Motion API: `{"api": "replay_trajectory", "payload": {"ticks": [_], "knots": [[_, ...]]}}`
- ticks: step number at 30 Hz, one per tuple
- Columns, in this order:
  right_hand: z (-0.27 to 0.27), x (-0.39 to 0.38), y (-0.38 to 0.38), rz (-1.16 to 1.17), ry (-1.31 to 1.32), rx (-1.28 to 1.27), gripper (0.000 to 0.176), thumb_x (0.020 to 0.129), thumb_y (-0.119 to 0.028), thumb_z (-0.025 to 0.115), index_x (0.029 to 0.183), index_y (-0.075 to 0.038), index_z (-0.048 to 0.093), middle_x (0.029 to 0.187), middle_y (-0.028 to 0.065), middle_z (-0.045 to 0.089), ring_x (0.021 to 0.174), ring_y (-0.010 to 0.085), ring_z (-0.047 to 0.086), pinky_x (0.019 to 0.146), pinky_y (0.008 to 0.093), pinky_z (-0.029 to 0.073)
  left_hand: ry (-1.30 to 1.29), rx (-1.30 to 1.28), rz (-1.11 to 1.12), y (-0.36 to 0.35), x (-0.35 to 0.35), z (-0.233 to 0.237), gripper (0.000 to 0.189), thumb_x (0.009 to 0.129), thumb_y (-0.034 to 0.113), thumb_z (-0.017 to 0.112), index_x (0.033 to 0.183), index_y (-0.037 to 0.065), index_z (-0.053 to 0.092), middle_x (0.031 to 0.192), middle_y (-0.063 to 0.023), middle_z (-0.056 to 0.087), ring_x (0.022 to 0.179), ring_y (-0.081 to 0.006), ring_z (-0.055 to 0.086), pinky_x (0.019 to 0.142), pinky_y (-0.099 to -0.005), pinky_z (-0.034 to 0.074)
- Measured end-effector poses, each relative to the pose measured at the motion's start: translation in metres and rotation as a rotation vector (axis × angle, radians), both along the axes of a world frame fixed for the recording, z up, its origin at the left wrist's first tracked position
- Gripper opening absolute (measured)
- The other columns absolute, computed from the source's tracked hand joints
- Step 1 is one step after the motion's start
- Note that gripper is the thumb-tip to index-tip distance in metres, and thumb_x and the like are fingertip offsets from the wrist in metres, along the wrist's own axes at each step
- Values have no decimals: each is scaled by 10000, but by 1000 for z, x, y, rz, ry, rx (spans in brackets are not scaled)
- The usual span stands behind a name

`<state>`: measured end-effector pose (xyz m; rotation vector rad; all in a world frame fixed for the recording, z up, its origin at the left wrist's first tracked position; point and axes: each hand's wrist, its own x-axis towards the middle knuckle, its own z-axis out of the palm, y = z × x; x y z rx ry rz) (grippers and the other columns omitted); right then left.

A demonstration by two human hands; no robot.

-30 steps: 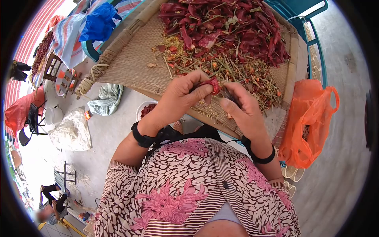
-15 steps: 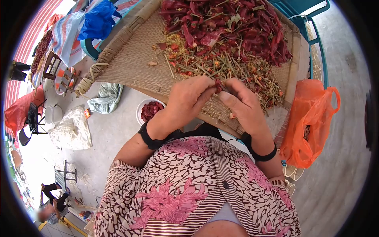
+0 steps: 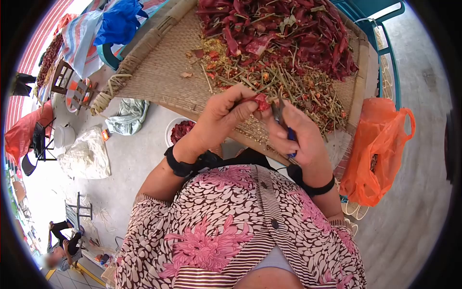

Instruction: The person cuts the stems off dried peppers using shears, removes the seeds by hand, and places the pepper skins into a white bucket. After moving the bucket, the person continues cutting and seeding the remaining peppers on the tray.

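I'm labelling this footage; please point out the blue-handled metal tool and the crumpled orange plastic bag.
Blue-handled metal tool (image 3: 290, 134): head view, on its blue handle.
Crumpled orange plastic bag (image 3: 369, 142): head view, on the middle of its body.

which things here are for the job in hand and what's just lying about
For the job, it seems:
red pod in left hand
snips in right hand
red heap
woven tray

Apparently lying about:
orange bag
blue bag
pale plastic
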<state>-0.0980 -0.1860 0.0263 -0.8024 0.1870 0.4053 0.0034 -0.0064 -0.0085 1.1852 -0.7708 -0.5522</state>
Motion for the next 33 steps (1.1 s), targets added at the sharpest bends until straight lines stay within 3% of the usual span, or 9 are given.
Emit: {"api": "replay_trajectory", "payload": {"ticks": [4,7,11,22,25,31,33], "knots": [[6,-3,7,-130,-277,-937,358,949,-317,573,1128,-8,552,805,21,565,636,99,511,591,221,415,138,174,-51,6,3,11,124,977,132,533,1012,18,567,862,-3,597,836,-80,562,745,-227,441],[10,-5,6,-159,-274,-1059,352,916,-297,623,1111,-9,568,849,52,606,745,159,567,695,273,447,75,130,-30,3,2,4,124,974,137,540,1006,21,568,838,4,579,807,-73,557,729,-226,439],[11,-6,5,-149,-302,-1256,348,886,-290,650,1092,-18,585,842,101,620,730,187,601,677,290,465,-49,227,12,3,1,3,119,966,118,546,1019,15,575,847,-3,587,801,-75,563,728,-224,445],[8,-12,6,-166,-320,-1308,382,865,-292,668,1106,-5,594,869,116,649,747,224,636,678,310,481,-208,217,171,-3,-6,6,73,916,66,585,964,10,580,753,-86,614,671,-144,590,601,-278,457],[12,-11,7,-155,-278,-1277,358,875,-273,654,1101,-2,596,871,115,648,755,216,636,683,310,480,-197,292,125,-2,-6,6,94,946,91,566,987,11,592,829,-28,617,777,-98,584,697,-247,467],[5,-7,3,-143,-228,-1208,309,889,-241,632,1094,-12,598,853,98,628,761,172,608,698,304,471,-598,267,203,-9,-3,-3,74,919,44,579,987,18,593,843,-51,623,777,-106,594,683,-260,472],[2,-6,8,-213,-298,-1386,315,886,-247,636,1096,-14,598,848,92,622,764,168,598,705,302,471,-602,314,206,-11,-5,-2,60,923,32,567,975,12,590,846,-48,621,786,-105,592,683,-267,475]]}}
